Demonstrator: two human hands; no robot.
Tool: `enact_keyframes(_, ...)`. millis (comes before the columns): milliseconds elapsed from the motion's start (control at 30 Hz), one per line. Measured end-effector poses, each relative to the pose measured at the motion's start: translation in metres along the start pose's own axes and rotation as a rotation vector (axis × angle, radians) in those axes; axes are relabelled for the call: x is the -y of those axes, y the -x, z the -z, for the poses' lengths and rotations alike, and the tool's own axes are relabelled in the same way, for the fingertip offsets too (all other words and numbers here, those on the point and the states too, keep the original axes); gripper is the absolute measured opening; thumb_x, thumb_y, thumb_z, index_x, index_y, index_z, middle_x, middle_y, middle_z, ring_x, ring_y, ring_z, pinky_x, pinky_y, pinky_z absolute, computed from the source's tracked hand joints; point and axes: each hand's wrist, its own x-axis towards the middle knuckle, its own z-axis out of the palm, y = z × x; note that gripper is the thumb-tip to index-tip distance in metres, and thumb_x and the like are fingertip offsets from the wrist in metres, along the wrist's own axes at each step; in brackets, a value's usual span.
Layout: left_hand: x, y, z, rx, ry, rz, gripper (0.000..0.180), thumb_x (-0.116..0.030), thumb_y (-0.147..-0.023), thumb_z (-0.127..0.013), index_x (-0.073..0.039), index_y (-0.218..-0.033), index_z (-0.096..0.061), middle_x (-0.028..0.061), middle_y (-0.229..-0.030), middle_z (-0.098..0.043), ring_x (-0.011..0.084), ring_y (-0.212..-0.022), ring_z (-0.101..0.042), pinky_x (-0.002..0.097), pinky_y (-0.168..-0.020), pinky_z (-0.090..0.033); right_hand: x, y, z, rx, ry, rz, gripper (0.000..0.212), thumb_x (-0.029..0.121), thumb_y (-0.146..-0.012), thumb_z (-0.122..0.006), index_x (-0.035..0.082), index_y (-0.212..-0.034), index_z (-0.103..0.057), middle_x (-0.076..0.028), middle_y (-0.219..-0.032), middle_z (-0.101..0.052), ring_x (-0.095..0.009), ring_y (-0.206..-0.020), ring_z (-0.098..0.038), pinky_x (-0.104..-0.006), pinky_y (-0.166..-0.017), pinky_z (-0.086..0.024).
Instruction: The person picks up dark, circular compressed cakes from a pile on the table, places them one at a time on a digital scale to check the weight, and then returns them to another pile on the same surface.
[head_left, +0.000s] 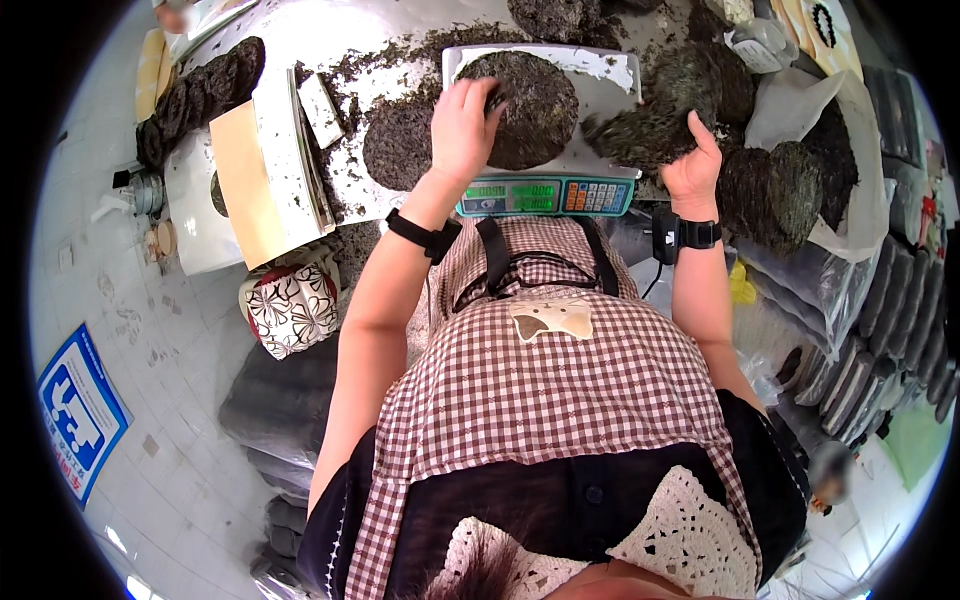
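Note:
A round, dark disc that looks like dried seaweed (535, 110) lies on the metal pan of a digital scale (610, 85). Over its left part is my left hand (464, 128), fingers curled toward the thumb in a pinch; what is between the fingertips cannot be made out. Another dark seaweed disc (640, 128), smeared by motion, is gripped by its right side in my right hand (692, 172), thumb raised. It hangs over the right edge of the pan. A further disc (396, 145) lies on the table left of the scale, close to my left wrist.
Seaweed crumbs litter the white table (350, 40). On the left stand a row of dark discs (205, 95) and upright boards (250, 170). More discs (770, 195) are piled at right beside an opened plastic bag (860, 180). Packed bags (900, 300) are stacked beyond.

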Motion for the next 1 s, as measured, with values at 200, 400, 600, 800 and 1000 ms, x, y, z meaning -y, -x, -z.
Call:
enact_keyframes(200,-0.033,-0.051,0.030,0.216,-0.025,-0.304,0.043,-0.015,-0.082,-0.070,-0.005,-0.122,-0.059,0.0162,-0.115,-0.059,0.0329,-0.106,-0.056,0.0416,-0.091,-0.046,-0.056,-0.014,-0.083,0.257,0.351,-0.088,0.036,0.007,-0.094,-0.066,0.002,-0.129,-0.060,-0.008,-0.127,-0.065,-0.019,-0.114,-0.063,-0.0336,-0.098,-0.052)
enact_keyframes(400,0.004,-0.032,0.058,-0.022,0.079,0.000,0.039,-0.028,-0.088,-0.069,-0.002,-0.116,-0.062,0.0116,-0.100,-0.063,0.0267,-0.093,-0.061,0.0392,-0.082,-0.049,-0.009,-0.015,-0.028,0.081,0.393,0.030,0.035,0.009,-0.094,-0.064,0.001,-0.128,-0.061,-0.011,-0.120,-0.068,-0.024,-0.110,-0.067,-0.0403,-0.095,-0.056)
enact_keyframes(600,0.043,0.036,-0.001,0.301,-0.104,0.605,0.060,-0.051,-0.081,-0.075,0.002,-0.106,-0.066,0.0186,-0.104,-0.060,0.0334,-0.100,-0.059,0.0412,-0.089,-0.050,-0.073,-0.028,0.011,-0.059,0.201,-0.221,0.036,0.013,-0.093,-0.066,-0.003,-0.124,-0.062,-0.015,-0.118,-0.068,-0.029,-0.107,-0.067,-0.0439,-0.095,-0.055)
enact_keyframes(800,0.010,0.039,-0.019,0.278,0.439,0.743,0.077,-0.027,-0.081,-0.082,0.011,-0.131,-0.038,0.0286,-0.110,-0.061,0.0338,-0.103,-0.063,0.0405,-0.092,-0.049,-0.100,-0.041,0.020,-0.155,0.224,-0.177,0.032,0.010,-0.094,-0.064,-0.001,-0.124,-0.059,-0.012,-0.119,-0.066,-0.024,-0.105,-0.067,-0.0399,-0.090,-0.057)
enact_keyframes(1000,0.046,-0.040,0.005,-0.176,1.022,0.860,0.052,-0.006,-0.089,-0.071,0.007,-0.126,-0.036,0.0194,-0.113,-0.060,0.0232,-0.100,-0.064,0.0335,-0.084,-0.058,-0.029,-0.012,0.015,-0.176,0.007,-0.002,0.039,0.020,-0.098,-0.056,-0.004,-0.128,-0.057,-0.019,-0.129,-0.062,-0.037,-0.118,-0.060,-0.0527,-0.107,-0.044)
